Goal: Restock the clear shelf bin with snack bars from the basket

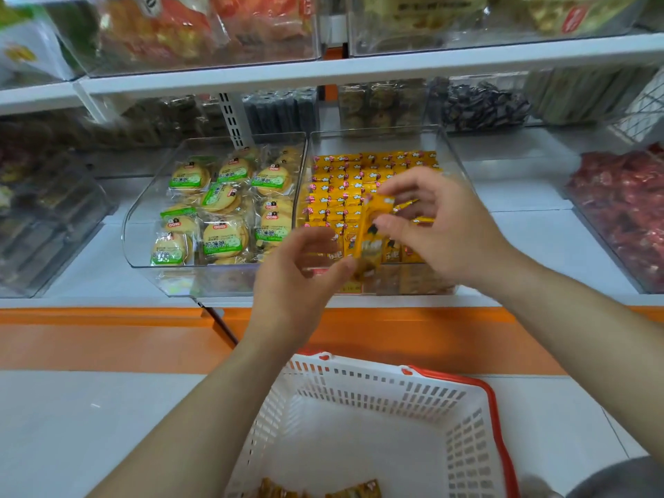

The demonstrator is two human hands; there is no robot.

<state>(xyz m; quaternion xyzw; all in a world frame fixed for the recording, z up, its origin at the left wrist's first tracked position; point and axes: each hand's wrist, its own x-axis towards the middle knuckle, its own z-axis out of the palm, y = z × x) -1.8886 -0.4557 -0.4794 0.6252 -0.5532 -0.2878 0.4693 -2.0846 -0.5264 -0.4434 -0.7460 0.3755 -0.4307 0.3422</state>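
Currently, right hand [436, 228] pinches snack bar [372, 228] over clear bin [373, 142]; left hand [305, 271] hold unclear. Next: seat bar at 12 o'clock.

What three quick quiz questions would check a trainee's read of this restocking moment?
1. True or false: the right hand grips yellow snack bars above the clear bin.
2. The basket is: A) full, B) nearly empty, C) overturned.
3. Fill in: the neighbouring bin on the left holds round ____ in green-labelled wrappers.
Key: 1 true; 2 B; 3 biscuits.
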